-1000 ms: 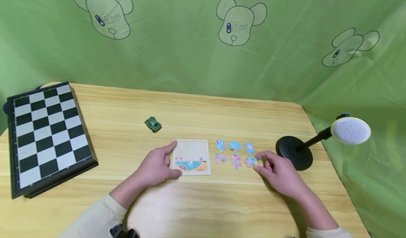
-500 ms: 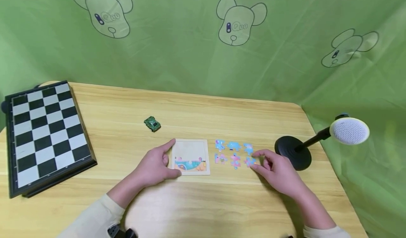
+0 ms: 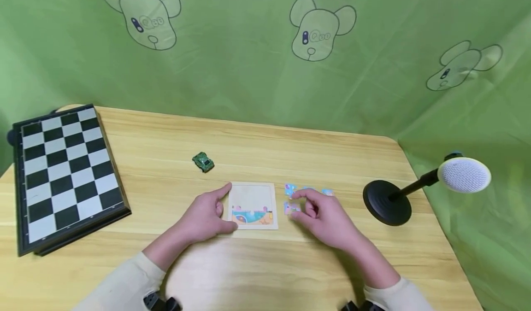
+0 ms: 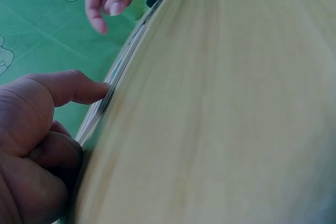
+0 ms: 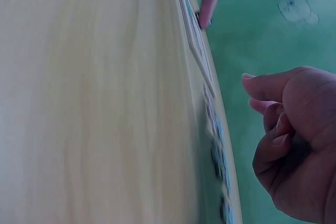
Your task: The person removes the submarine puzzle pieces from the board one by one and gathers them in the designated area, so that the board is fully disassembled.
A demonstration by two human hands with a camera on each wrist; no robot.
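My left hand (image 3: 205, 216) lies at the left side of a square puzzle board (image 3: 251, 192), index finger at the upper corner and thumb on the lower one; its remaining fingers are curled. Along the board's lower part runs a printed strip in teal and orange. To the right, my right hand (image 3: 327, 216) hovers over small jigsaw pieces, with a gap between thumb and index finger and nothing held there in the right wrist view. A pink-and-blue jigsaw piece (image 3: 290, 208) lies by its fingertips, and a blue jigsaw piece (image 3: 289, 189) behind. The hand hides other pieces.
A black-and-white chessboard (image 3: 68, 168) stands at the left. Beyond the puzzle board sits a green toy car (image 3: 203, 162). To the right is a black round-based stand (image 3: 387, 202) with a white oval head. A green curtain (image 3: 249, 85) hangs behind the wooden table (image 3: 265, 269).
My right hand has left the lower right jigsaw piece and moved left, over the pieces nearer the puzzle board. The left hand has stayed at the board. The head view has shifted slightly.
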